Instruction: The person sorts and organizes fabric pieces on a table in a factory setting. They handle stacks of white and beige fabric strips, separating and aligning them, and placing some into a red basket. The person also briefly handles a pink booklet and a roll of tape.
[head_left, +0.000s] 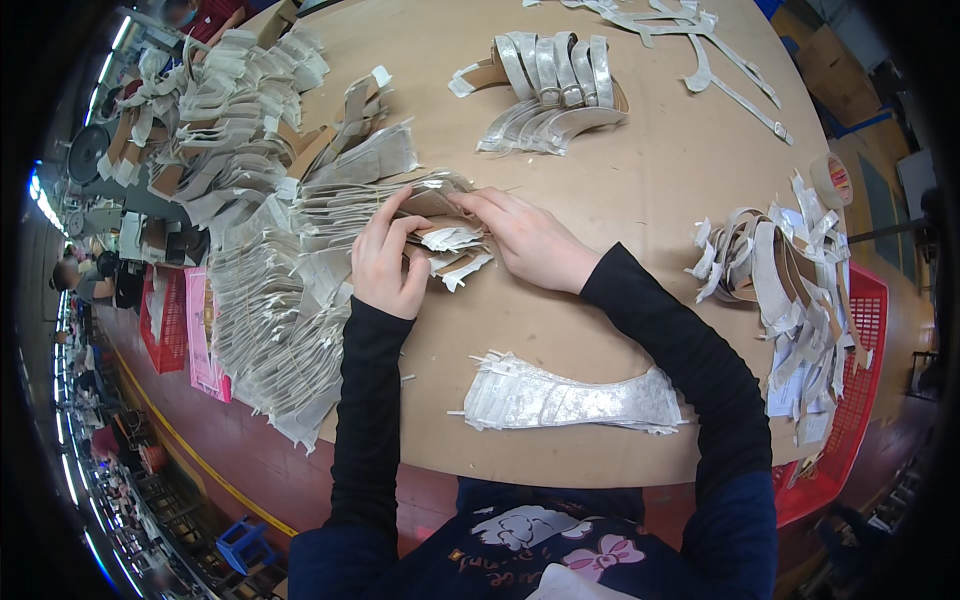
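Both my hands close round a small bundle of grey strap pieces (452, 240) with tan backs and frayed white ends, at the table's middle. My left hand (385, 265) grips its left side with bent fingers. My right hand (530, 238) presses its fingers on the upper right side; its thumb is partly hidden. Directly left lies a dense row of grey pieces (275, 315), touching or nearly touching the left hand. Nearer me, between my forearms, a flat stack of silvery curved pieces (570, 393) rests on the table.
Heaped grey pieces (225, 120) cover the table's far left. Looped straps with buckles (560, 85) lie at the far middle, loose straps (715, 65) at the far right. Tangled straps (785, 270) and a tape roll (831, 181) sit right, beside a red basket (862, 345).
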